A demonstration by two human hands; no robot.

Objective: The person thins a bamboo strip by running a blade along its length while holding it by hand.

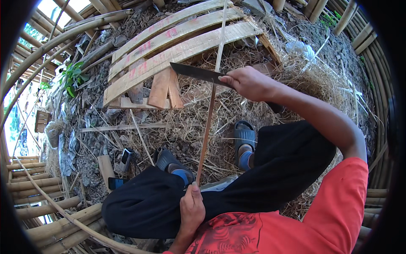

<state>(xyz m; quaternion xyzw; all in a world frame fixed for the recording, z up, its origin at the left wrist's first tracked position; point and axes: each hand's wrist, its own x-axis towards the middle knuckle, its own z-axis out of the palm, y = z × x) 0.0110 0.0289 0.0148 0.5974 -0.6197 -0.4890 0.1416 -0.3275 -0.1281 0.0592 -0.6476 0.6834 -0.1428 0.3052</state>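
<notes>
Ground strewn with dry fibres (224, 120) bears a slatted wooden pallet (182, 55), over which the far part of a long, narrow strip (206, 131) extends in view from near the lap. A dark-bladed knife (194, 72), gripped in the closed right hand (244, 84), crosses the strip near the pallet; the left hand (192, 207) pinches the strip's near end.

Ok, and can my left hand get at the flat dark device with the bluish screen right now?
Probably not directly: your left hand is holding the lower end of the thin strip, and your left leg lies between that hand and the device.
</notes>
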